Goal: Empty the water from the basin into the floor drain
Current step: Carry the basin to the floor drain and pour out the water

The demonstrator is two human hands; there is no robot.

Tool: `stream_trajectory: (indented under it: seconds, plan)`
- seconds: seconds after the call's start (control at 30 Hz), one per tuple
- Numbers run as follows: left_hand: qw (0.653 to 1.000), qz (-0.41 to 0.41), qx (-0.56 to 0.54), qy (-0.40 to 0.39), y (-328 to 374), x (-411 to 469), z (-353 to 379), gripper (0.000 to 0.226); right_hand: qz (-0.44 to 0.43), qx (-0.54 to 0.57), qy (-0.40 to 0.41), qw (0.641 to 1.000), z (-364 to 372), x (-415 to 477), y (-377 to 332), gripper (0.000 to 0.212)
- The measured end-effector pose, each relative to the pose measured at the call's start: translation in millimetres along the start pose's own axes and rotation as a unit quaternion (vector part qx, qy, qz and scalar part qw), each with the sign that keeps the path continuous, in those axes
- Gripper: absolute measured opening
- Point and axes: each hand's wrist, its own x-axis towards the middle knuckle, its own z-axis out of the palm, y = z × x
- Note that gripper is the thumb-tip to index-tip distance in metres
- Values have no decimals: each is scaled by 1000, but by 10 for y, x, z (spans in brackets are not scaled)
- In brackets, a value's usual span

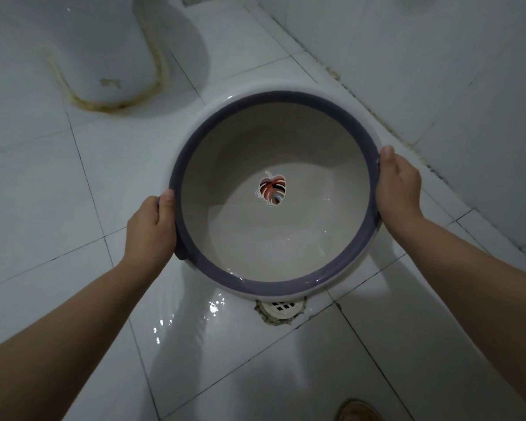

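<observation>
Two bare hands of yours clamp the round, glossy white plastic basin with a purple rim (286, 284): left hand (150, 229) and right hand (399, 186) curl tight around opposite edges, thumbs on top. You hold it above wet white floor tiles (58, 183), its near edge over the round white grated floor drain (281, 308).

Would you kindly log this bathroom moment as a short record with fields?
basin: round, purple rim, held above the floor
basin contents: shallow water, leaf picture on the bottom
left hand: grips the left rim
right hand: grips the right rim
floor drain: partly hidden under the basin's near edge
floor: white tiles, wet beside the drain
</observation>
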Motion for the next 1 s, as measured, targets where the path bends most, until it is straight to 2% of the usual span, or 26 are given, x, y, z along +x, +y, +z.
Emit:
stream_trajectory:
  seconds: [0.4, 1.0]
  plan:
    - [1000, 3, 4, -3, -69, -11, 16, 44, -2, 0, -2, 1000, 0, -27, 7, 38]
    - [1000, 12, -3, -15, -108, -23, 12, 44, -63, -30, -17, 997, -65, -52, 0, 41]
